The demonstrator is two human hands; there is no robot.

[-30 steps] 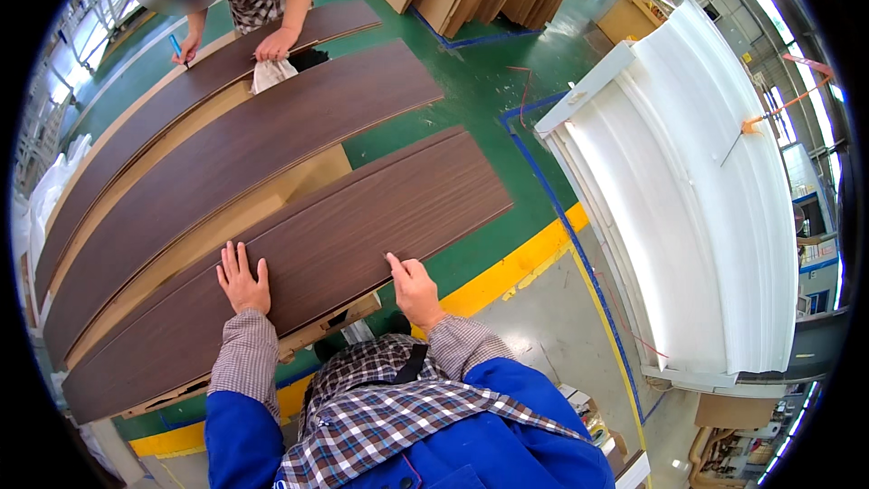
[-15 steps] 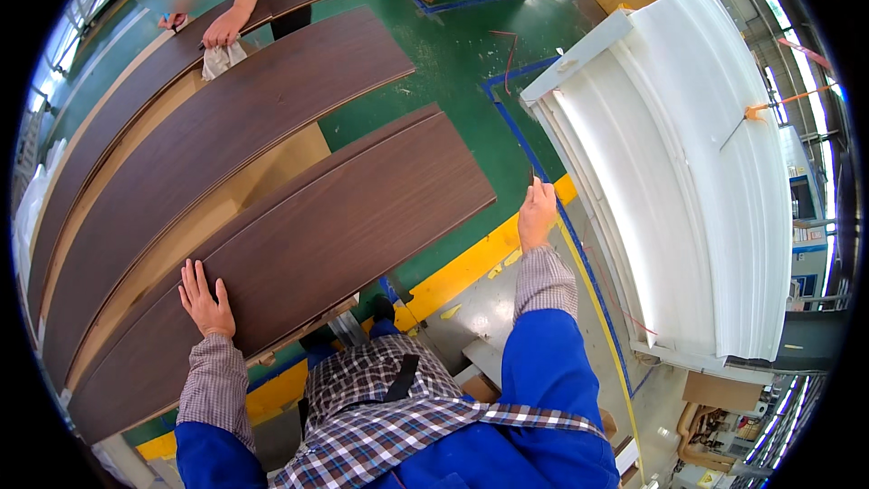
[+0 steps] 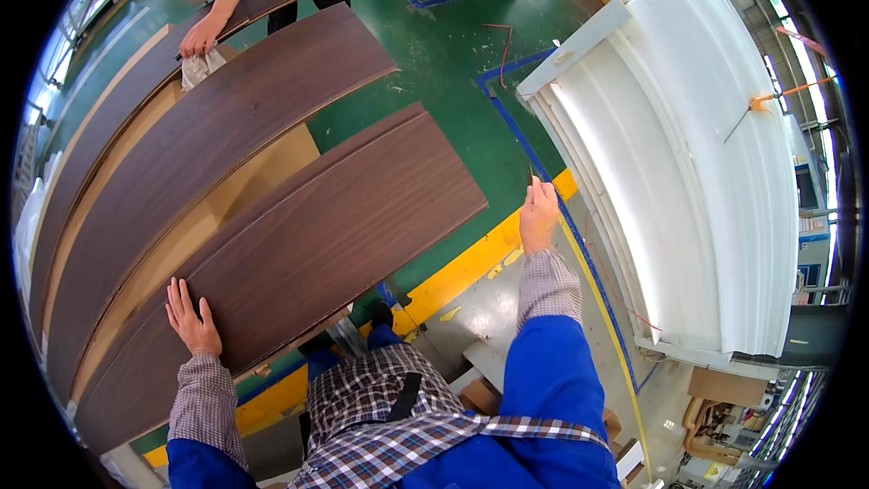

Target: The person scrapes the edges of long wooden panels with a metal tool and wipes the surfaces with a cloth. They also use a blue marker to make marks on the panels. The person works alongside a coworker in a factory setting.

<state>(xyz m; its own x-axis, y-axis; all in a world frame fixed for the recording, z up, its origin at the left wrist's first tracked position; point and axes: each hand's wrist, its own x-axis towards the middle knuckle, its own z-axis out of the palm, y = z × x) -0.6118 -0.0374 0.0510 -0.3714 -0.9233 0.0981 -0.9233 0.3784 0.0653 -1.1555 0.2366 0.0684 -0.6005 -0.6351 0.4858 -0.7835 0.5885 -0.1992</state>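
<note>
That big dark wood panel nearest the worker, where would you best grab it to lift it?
Probably by its two long edges, one hand on each, coming from the near side. The dark wood panel is long, wide, thin and lies flat on raised supports, so its edges overhang and fingers can curl under. The left hand rests flat near its near edge; the right hand is off it, in the air.
</note>
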